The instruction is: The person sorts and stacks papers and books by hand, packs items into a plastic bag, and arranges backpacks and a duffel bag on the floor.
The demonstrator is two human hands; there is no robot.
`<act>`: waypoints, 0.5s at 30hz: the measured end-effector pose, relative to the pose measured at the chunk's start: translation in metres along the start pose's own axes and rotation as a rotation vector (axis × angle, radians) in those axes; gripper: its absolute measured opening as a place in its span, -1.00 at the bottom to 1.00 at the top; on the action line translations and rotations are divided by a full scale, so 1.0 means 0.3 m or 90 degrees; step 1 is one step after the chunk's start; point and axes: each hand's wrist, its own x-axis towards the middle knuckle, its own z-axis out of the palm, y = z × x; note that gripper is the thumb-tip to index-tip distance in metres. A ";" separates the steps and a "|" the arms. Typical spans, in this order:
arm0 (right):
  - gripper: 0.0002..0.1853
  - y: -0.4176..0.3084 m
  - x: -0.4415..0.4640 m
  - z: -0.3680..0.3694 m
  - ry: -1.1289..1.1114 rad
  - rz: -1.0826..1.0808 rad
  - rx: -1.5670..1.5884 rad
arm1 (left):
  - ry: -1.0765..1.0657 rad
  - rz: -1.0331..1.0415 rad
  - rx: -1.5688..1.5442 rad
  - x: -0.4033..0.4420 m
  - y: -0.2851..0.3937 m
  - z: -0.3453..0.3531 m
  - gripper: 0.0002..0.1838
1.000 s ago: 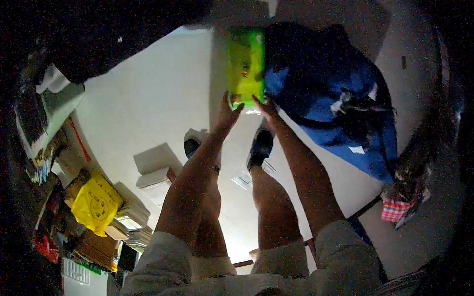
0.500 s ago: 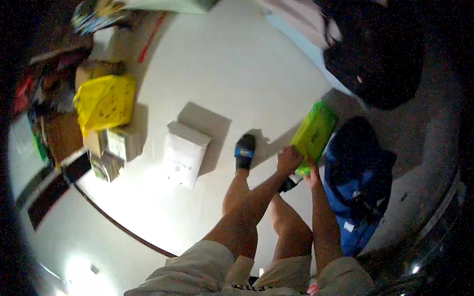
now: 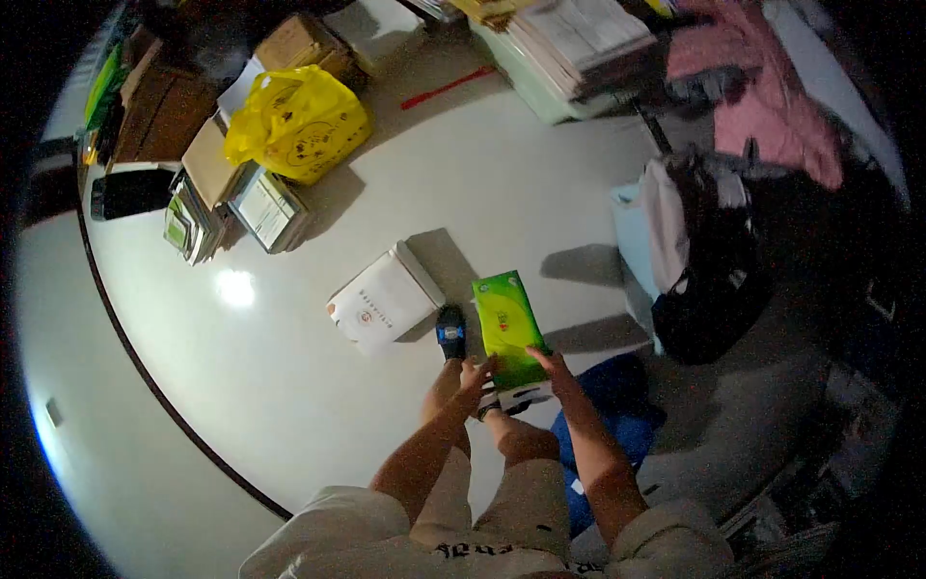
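Observation:
A long green box point(image 3: 509, 323) with a yellow-green swoosh and small printed marks is held above the floor in front of my legs. My left hand point(image 3: 476, 376) grips its near left edge, fingers bent against the side. On the opposite edge, my right hand point(image 3: 550, 365) holds it with the thumb on top. The fingers under the box are hidden. Just left of it, a white printed box point(image 3: 381, 299) lies on the floor, close to my dark slipper point(image 3: 450, 333) with its blue strap.
A yellow plastic bag point(image 3: 309, 125) rests among stacked books point(image 3: 268, 207) and cardboard at upper left. Papers lie on a pale green bin point(image 3: 521, 72) at the top. Clothes hang over a light-blue container point(image 3: 632, 241) at right. Dark blue fabric point(image 3: 617, 405) lies beside my right forearm.
Both hands have brought the green box leftward, away from the dark blue fabric, and turned it more upright in view. My head view has shifted too, so the surroundings appear rotated.

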 end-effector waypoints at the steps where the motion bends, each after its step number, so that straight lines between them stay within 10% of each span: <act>1: -0.05 -0.104 0.089 0.026 0.077 0.129 -0.001 | -0.020 -0.008 -0.072 -0.056 0.075 0.017 -0.24; 3: -0.26 -0.332 0.310 0.058 0.241 0.390 0.001 | -0.004 -0.030 -0.048 -0.071 0.268 0.058 -0.53; 7: -0.37 -0.531 0.527 0.001 0.259 0.238 0.142 | -0.204 0.064 -0.293 0.188 0.366 0.057 -0.53; 15: -0.32 -1.114 1.164 -0.204 0.218 0.288 0.042 | -0.094 0.353 -0.121 0.112 1.237 0.170 -0.50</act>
